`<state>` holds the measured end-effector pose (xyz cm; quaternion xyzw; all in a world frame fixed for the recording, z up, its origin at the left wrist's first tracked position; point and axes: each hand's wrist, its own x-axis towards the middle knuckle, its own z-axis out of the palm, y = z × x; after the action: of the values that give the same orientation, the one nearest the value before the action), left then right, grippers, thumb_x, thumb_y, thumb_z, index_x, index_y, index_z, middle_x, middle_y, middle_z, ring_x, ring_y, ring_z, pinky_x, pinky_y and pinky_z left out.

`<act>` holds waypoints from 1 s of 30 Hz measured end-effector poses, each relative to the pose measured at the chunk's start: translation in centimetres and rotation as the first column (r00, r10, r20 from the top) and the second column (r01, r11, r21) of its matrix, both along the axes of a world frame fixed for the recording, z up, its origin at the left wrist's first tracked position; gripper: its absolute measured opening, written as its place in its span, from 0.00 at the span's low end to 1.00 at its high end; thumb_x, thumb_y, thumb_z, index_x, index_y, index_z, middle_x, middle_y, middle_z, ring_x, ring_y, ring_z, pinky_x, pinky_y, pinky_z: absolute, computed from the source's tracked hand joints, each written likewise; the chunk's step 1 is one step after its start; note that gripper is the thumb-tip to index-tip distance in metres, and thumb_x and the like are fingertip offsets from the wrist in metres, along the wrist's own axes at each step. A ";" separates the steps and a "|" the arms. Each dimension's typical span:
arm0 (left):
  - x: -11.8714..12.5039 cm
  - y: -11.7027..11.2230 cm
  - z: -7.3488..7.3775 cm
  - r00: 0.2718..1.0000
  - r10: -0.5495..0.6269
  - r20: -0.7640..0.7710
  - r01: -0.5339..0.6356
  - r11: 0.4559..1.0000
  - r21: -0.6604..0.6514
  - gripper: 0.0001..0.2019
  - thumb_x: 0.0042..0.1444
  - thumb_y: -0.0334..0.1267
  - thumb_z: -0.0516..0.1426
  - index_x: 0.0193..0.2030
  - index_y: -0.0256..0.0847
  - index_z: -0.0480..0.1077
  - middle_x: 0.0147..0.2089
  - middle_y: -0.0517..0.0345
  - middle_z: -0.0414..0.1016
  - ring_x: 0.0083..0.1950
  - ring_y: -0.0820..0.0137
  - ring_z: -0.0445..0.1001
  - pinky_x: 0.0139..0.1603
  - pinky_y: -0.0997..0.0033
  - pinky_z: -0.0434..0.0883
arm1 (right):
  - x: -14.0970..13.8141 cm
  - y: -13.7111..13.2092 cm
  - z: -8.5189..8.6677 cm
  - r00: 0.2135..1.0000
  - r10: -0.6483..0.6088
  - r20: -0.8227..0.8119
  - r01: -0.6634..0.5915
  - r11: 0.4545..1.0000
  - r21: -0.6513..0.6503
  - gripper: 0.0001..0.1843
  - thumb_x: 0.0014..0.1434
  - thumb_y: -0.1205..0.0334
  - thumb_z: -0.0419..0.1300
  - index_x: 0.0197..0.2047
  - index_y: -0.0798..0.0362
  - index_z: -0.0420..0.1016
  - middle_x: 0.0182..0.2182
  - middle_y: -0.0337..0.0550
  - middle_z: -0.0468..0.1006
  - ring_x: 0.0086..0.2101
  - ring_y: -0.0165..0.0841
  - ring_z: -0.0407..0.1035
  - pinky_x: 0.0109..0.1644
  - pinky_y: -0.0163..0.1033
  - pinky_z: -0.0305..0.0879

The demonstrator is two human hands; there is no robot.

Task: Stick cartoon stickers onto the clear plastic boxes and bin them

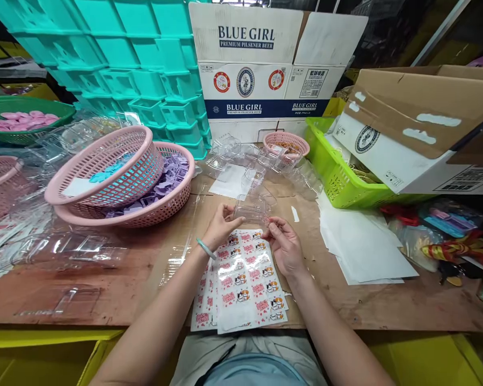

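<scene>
Both my hands hold a small clear plastic box (253, 210) just above the wooden table (104, 289). My left hand (221, 226), a pale green bangle at its wrist, grips the box's left end with curled fingers. My right hand (284, 246) pinches its right front edge. Under the hands lies a stack of sticker sheets (241, 284) printed with pink labels and cartoon cats. More clear plastic boxes (261, 163) are heaped behind.
Two stacked pink baskets (121, 177) with purple and blue pieces stand at the left. Teal crates (116, 48) and a Blue Girl beer carton (265, 69) line the back. A lime green basket (342, 177), white paper sheets (362, 246) and another carton (418, 128) are at the right.
</scene>
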<state>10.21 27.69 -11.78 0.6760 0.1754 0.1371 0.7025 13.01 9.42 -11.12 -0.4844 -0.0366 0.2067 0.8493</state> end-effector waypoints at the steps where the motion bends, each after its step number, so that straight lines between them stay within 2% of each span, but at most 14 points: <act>1: -0.4 -0.4 -0.2 1.000 -0.015 0.015 0.016 0.999 -0.046 0.25 0.39 0.43 0.69 0.37 0.41 0.60 0.43 0.56 0.71 0.47 0.67 0.72 0.53 0.63 0.67 | 0.1 0.3 -0.1 1.000 0.020 -0.003 -0.020 1.000 0.017 0.15 0.48 0.57 0.71 0.39 0.48 0.76 0.28 0.32 0.73 0.29 0.25 0.69 0.39 0.33 0.68; 4: -0.8 -1.0 -0.9 0.999 0.018 -0.027 -0.023 0.983 -0.184 0.29 0.38 0.40 0.70 0.43 0.42 0.60 0.46 0.55 0.69 0.47 0.69 0.72 0.53 0.64 0.67 | 0.2 1.1 -0.3 0.998 0.066 0.020 -0.067 0.998 0.006 0.14 0.49 0.56 0.70 0.39 0.48 0.76 0.28 0.32 0.73 0.28 0.25 0.69 0.37 0.32 0.67; 6: -0.4 -1.0 -1.1 0.997 0.025 -0.075 -0.042 0.970 -0.240 0.30 0.39 0.40 0.69 0.47 0.41 0.61 0.47 0.54 0.69 0.46 0.69 0.72 0.52 0.63 0.67 | 0.2 1.3 0.1 0.993 0.107 0.054 -0.104 0.993 -0.050 0.14 0.51 0.55 0.69 0.40 0.48 0.76 0.28 0.32 0.73 0.26 0.25 0.68 0.31 0.31 0.65; 8: 0.2 -0.7 -1.1 0.995 -0.014 -0.101 -0.013 0.967 -0.255 0.27 0.40 0.41 0.69 0.46 0.38 0.64 0.44 0.53 0.71 0.44 0.69 0.73 0.51 0.63 0.67 | 0.5 1.4 0.8 0.982 0.134 0.131 -0.116 0.983 -0.140 0.14 0.52 0.53 0.67 0.41 0.48 0.76 0.30 0.34 0.74 0.23 0.24 0.65 0.26 0.31 0.62; 10: 0.7 -0.5 -0.9 0.992 -0.057 -0.113 0.027 0.967 -0.254 0.24 0.39 0.40 0.69 0.42 0.36 0.67 0.41 0.53 0.73 0.41 0.69 0.73 0.50 0.64 0.66 | 0.9 1.3 1.3 0.957 0.064 0.284 0.007 0.970 -0.243 0.14 0.55 0.53 0.65 0.43 0.48 0.76 0.36 0.38 0.77 0.25 0.25 0.65 0.28 0.32 0.63; 12: 0.9 -0.6 -0.5 0.989 -0.094 -0.115 0.063 0.967 -0.248 0.23 0.38 0.38 0.70 0.40 0.36 0.68 0.39 0.54 0.74 0.40 0.70 0.73 0.47 0.66 0.66 | 1.6 1.1 1.4 0.881 -0.081 0.466 0.241 0.925 -0.294 0.15 0.57 0.53 0.63 0.46 0.49 0.76 0.44 0.42 0.77 0.33 0.29 0.69 0.38 0.36 0.68; 14: 0.7 -0.9 -0.1 0.986 -0.124 -0.115 0.092 0.963 -0.252 0.24 0.39 0.38 0.70 0.42 0.37 0.67 0.37 0.56 0.74 0.37 0.72 0.73 0.43 0.69 0.67 | 2.2 0.9 0.9 0.813 -0.174 0.556 0.385 0.877 -0.288 0.17 0.58 0.53 0.61 0.49 0.50 0.74 0.50 0.46 0.75 0.43 0.34 0.70 0.49 0.40 0.67; 16: 0.4 -1.3 0.3 0.983 -0.147 -0.112 0.113 0.957 -0.266 0.26 0.42 0.40 0.69 0.46 0.40 0.65 0.35 0.59 0.74 0.34 0.73 0.72 0.38 0.70 0.67 | 2.7 0.7 0.2 0.811 -0.172 0.559 0.385 0.876 -0.289 0.20 0.59 0.52 0.59 0.53 0.50 0.70 0.54 0.49 0.73 0.47 0.36 0.70 0.53 0.43 0.66; 19: -0.1 -1.6 0.8 0.986 -0.149 -0.074 0.122 0.950 -0.288 0.32 0.42 0.39 0.69 0.51 0.43 0.60 0.36 0.61 0.73 0.34 0.74 0.73 0.39 0.71 0.68 | 3.2 0.7 -0.4 0.811 -0.136 0.569 0.379 0.863 -0.335 0.24 0.59 0.51 0.60 0.56 0.50 0.66 0.56 0.50 0.70 0.44 0.35 0.70 0.50 0.43 0.68; 23: -0.6 -0.7 1.3 0.987 -0.158 0.015 0.157 0.965 -0.210 0.44 0.37 0.33 0.71 0.61 0.44 0.56 0.41 0.58 0.74 0.45 0.68 0.74 0.50 0.63 0.69 | 4.9 2.0 -0.1 0.697 -0.024 0.716 0.503 0.729 -0.465 0.36 0.52 0.57 0.66 0.62 0.46 0.57 0.59 0.50 0.64 0.44 0.36 0.68 0.49 0.43 0.68; 25: -0.9 0.3 1.3 0.993 -0.114 0.003 0.112 0.971 -0.212 0.45 0.35 0.32 0.71 0.62 0.42 0.57 0.41 0.56 0.75 0.47 0.66 0.74 0.53 0.60 0.68 | 6.2 3.0 0.0 0.610 0.066 0.790 0.564 0.663 -0.492 0.39 0.51 0.62 0.66 0.64 0.47 0.55 0.59 0.51 0.63 0.48 0.38 0.66 0.53 0.45 0.66; 27: -1.5 1.2 1.4 1.000 -0.004 -0.015 -0.001 0.952 -0.307 0.40 0.35 0.32 0.71 0.58 0.39 0.62 0.40 0.55 0.75 0.46 0.67 0.75 0.56 0.60 0.68 | 7.4 3.9 0.1 0.549 0.130 0.826 0.608 0.615 -0.502 0.39 0.51 0.64 0.65 0.64 0.49 0.54 0.57 0.53 0.63 0.53 0.42 0.63 0.57 0.49 0.62; 29: -2.6 1.8 1.6 0.995 0.098 -0.019 -0.098 0.913 -0.396 0.33 0.37 0.34 0.71 0.51 0.39 0.65 0.39 0.56 0.75 0.43 0.70 0.76 0.56 0.63 0.68 | 7.7 4.5 0.6 0.511 0.131 0.849 0.640 0.602 -0.478 0.37 0.53 0.63 0.64 0.64 0.50 0.56 0.56 0.54 0.65 0.56 0.44 0.60 0.61 0.52 0.57; 30: -3.3 1.8 1.8 0.992 0.127 -0.020 -0.123 0.898 -0.422 0.28 0.39 0.36 0.70 0.48 0.39 0.67 0.40 0.56 0.75 0.41 0.71 0.76 0.55 0.64 0.69 | 7.4 4.5 1.1 0.499 0.106 0.860 0.647 0.615 -0.451 0.34 0.54 0.62 0.63 0.63 0.50 0.57 0.55 0.53 0.65 0.57 0.44 0.60 0.62 0.53 0.56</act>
<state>6.87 29.49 -9.98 0.4945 0.2411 0.1435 0.8226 20.39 13.92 -10.05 -0.8158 -0.2576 -0.2035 0.4761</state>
